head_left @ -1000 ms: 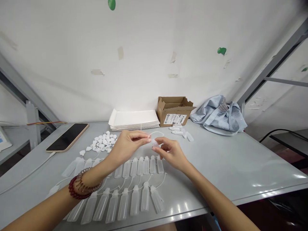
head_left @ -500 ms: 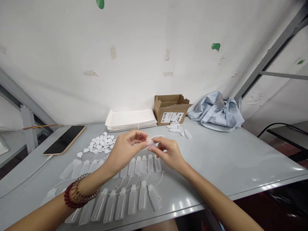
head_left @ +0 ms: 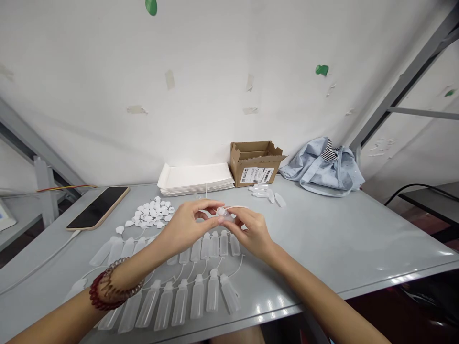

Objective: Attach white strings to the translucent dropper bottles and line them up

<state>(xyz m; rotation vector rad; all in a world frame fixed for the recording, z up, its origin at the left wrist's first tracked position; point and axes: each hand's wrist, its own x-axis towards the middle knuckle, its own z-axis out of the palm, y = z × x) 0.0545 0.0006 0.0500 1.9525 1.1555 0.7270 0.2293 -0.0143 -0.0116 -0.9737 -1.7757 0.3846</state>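
Between my two hands is a small translucent plastic squeeze bottle [head_left: 229, 217], its neck end tilted toward me. The fingertips of my left hand [head_left: 190, 222] pinch it at the neck. My right hand [head_left: 253, 230] grips the body, with much of the bottle hidden behind its fingers. A thin white tube [head_left: 238, 207] runs out to the right from near the neck; where it joins is too small to make out. Below my hands lie a back row of similar bottles [head_left: 205, 246] and a front row of bottles [head_left: 180, 303], with thin tubes at their necks.
White caps [head_left: 152, 213] are heaped left of my hands. Behind stand a stack of white envelopes [head_left: 195, 177] and an open cardboard box [head_left: 256, 167]. Loose bottles [head_left: 263, 192] lie before the box. A phone [head_left: 98, 208] with cable is left; a blue cloth bag [head_left: 322, 167] is right.
The bottle has turned slightly in my fingers, so its neck faces me more. The tube beside it lies straighter. My left hand has shifted slightly; the rows have stayed in place.
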